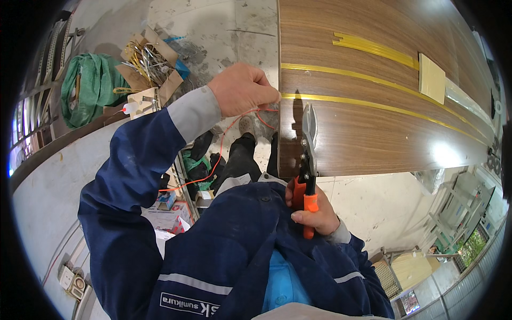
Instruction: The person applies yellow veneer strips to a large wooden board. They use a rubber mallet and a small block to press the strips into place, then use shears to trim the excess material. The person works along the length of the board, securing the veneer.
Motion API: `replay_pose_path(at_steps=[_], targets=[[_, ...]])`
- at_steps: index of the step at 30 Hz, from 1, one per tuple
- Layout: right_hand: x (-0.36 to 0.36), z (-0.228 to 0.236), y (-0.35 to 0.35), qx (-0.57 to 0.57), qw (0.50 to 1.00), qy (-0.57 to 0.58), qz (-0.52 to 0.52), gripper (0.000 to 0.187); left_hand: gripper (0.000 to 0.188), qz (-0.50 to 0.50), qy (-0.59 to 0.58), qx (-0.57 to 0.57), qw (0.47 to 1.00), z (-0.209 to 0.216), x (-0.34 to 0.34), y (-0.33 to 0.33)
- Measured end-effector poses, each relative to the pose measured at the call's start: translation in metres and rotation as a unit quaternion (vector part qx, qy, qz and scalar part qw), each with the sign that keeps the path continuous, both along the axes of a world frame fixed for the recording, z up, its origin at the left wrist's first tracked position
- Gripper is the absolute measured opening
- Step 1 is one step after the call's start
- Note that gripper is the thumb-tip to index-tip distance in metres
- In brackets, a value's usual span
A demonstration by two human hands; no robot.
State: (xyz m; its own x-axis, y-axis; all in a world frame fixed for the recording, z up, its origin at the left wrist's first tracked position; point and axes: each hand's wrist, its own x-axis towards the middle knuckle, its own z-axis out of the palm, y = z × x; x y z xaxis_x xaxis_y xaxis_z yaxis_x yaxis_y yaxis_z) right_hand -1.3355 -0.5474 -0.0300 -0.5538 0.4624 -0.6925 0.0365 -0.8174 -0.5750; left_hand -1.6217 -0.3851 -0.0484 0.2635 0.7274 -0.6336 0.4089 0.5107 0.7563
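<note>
So the left hand [244, 90] is sitting just shy of 12 o'clock, fingertips bunching together right at the left end of the nearer gold strip [346, 100], though I can't tell if it's actually gripping it. Over at 4 o'clock the right hand [319, 213] is wrapping firmly around the orange handles of some metal snips [309, 138], whose blades are pointing up toward 12 over the brown worktop [352, 140]. Both the nearer strip and the farther gold strip [341, 72] are running out toward 3, with a yellow strip bundle [373, 49] lying around 1:30.
</note>
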Motion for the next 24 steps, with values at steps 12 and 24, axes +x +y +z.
replay_pose_path(at_steps=[12,24], targets=[[0.001,0.000,-0.002,-0.021,1.000,-0.009,-0.005,0.077,0.035,-0.020,0.034,-0.006,0.999,0.004,0.001,0.002],[-0.003,0.016,0.014,-0.099,0.994,0.039,0.021,0.055,0.039,-0.037,0.077,0.010,0.996,0.009,0.003,0.003]])
